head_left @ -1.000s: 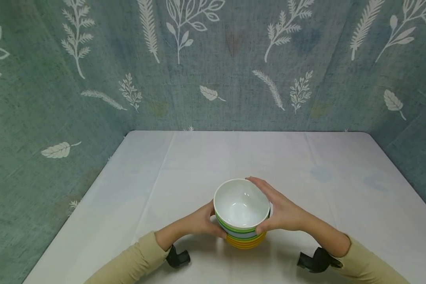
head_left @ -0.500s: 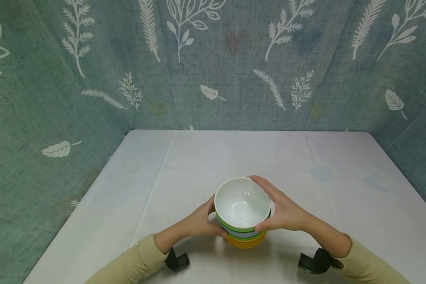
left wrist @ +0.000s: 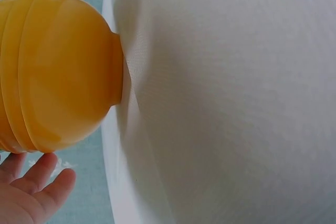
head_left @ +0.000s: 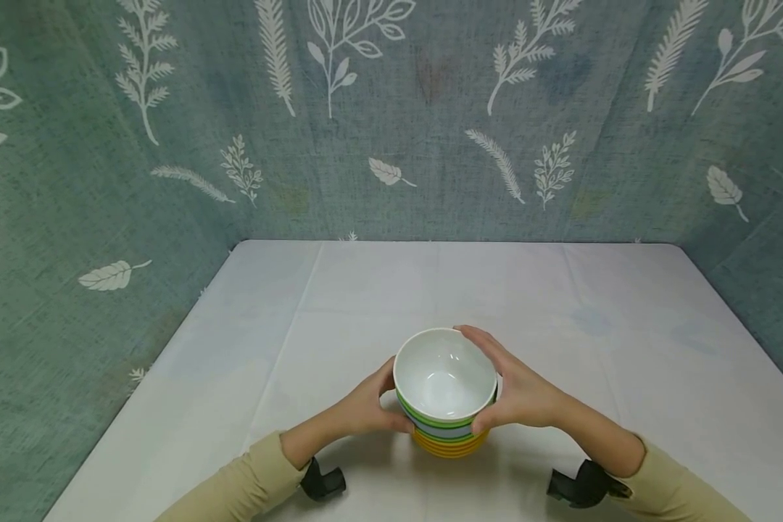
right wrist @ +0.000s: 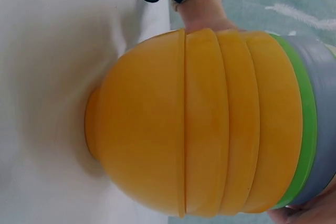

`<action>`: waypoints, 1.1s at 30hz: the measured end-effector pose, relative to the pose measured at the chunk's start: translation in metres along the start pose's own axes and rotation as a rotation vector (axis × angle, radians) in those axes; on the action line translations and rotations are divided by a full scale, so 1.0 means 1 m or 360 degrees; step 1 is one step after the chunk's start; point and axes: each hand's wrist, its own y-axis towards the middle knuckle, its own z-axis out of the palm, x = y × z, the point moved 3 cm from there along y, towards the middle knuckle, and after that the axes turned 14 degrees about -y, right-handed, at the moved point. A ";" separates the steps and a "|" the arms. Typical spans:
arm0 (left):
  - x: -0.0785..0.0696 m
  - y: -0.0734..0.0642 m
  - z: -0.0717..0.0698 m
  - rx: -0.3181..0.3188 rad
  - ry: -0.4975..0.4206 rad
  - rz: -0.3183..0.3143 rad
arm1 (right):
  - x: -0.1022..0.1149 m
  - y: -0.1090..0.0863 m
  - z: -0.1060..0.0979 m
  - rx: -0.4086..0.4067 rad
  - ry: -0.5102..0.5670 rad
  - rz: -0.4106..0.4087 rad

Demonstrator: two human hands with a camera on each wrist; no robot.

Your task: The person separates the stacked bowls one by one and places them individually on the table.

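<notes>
A stack of nested bowls stands upright on the white-covered table (head_left: 339, 290). Several orange bowls (right wrist: 142, 129) make up its lower part, the lowest with its foot at the cloth. Above them show a green rim (right wrist: 306, 129) and a grey-blue band (right wrist: 321, 98); the top bowl (head_left: 440, 373) has a white inside. My left hand (head_left: 368, 406) grips the upper stack from the left, thumb on the near side. From the right, my right hand (head_left: 525, 391) holds the top bowls, fingers at the far rim and thumb in front. Some fingers are hidden behind the stack.
Black camera mounts (head_left: 322, 482) hang under both wrists, close over the table. A green-grey curtain (head_left: 391, 130) with white leaf prints surrounds the table at the back and sides. Soft shadows fall on the cloth around the stack.
Almost nothing differs: both hands keep their hold on the bowls, with only a very slight shift of the left hand and thumb. The stack stays in place.
</notes>
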 end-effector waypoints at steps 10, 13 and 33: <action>-0.002 0.000 0.001 -0.0033 -0.0005 0.0068 | 0.003 0.000 0.001 -0.0107 -0.0131 -0.0008; -0.002 -0.001 0.001 -0.0044 -0.0002 0.0078 | 0.004 0.000 0.001 -0.0120 -0.0132 -0.0014; -0.005 -0.002 -0.002 -0.0002 0.0002 0.0152 | 0.015 0.000 -0.031 -0.0268 -0.0221 -0.0060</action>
